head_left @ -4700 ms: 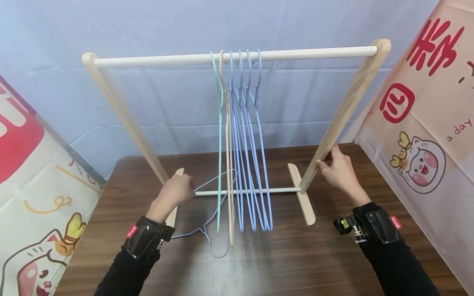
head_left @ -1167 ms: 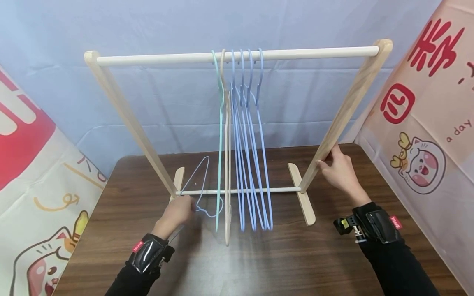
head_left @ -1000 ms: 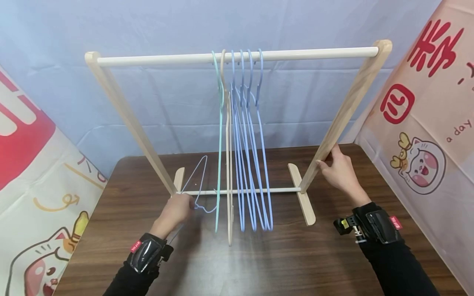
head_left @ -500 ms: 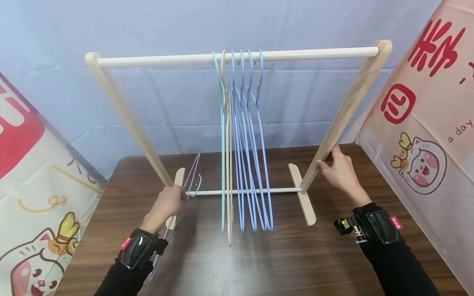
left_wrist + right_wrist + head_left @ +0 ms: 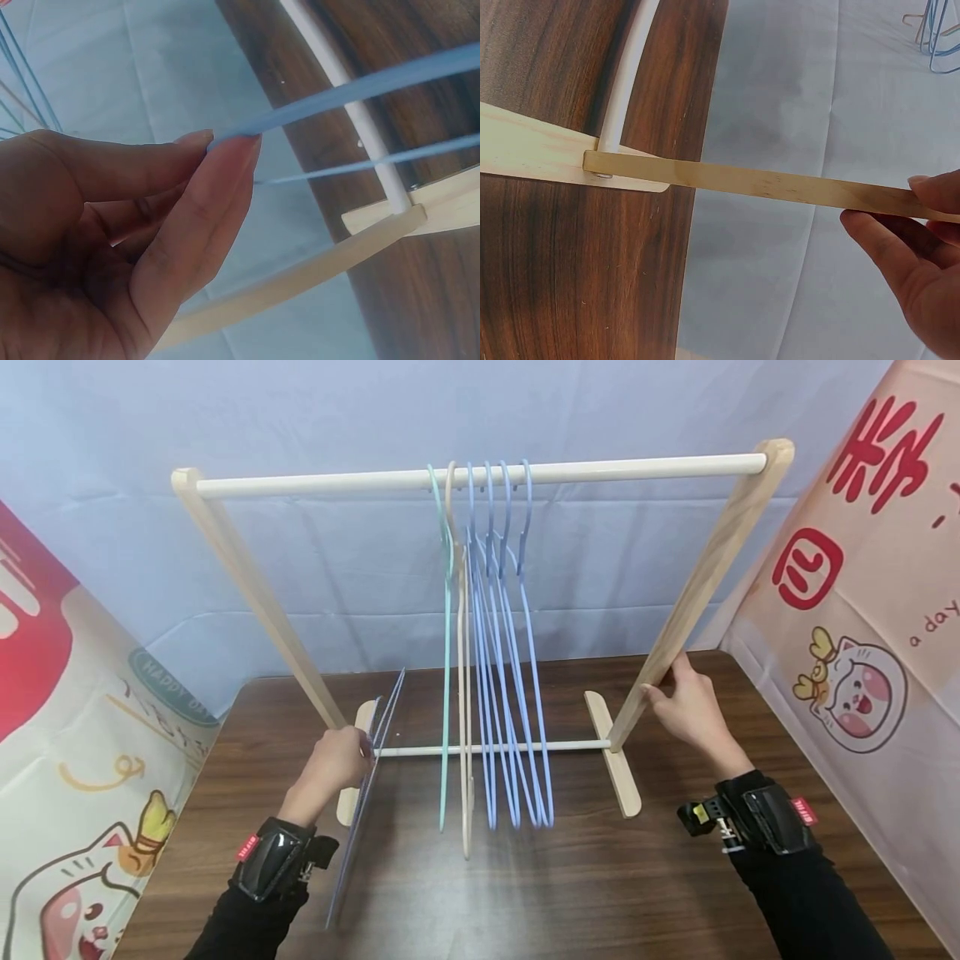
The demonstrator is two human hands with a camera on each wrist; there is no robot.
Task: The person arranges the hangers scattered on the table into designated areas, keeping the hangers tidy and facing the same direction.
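Observation:
My left hand [image 5: 333, 764] pinches a blue clothes hanger [image 5: 352, 852] between thumb and fingertips, beside the rack's left foot. The hanger is seen nearly edge-on in the head view; its blue wire [image 5: 337, 96] runs out from the fingertips in the left wrist view. With my right hand [image 5: 692, 710] I grip the right wooden post of the clothes rack [image 5: 678, 602] low down, thumb and fingers on either side of the post [image 5: 765, 185]. From the white top rail hang a green hanger [image 5: 446, 652], a beige hanger [image 5: 462, 693] and several blue hangers [image 5: 517, 677].
The rack stands on a dark wooden table [image 5: 465, 910], on a left foot [image 5: 347, 806] and a right foot [image 5: 615, 760] joined by a thin lower bar [image 5: 573, 746]. A pale blue cloth [image 5: 360, 410] hangs behind, and printed panels [image 5: 885, 610] flank both sides.
The held blue hanger has turned from lying flatter, hook toward me, to nearly edge-on. My left hand has moved slightly left and away from me lately. The right hand stays on the post.

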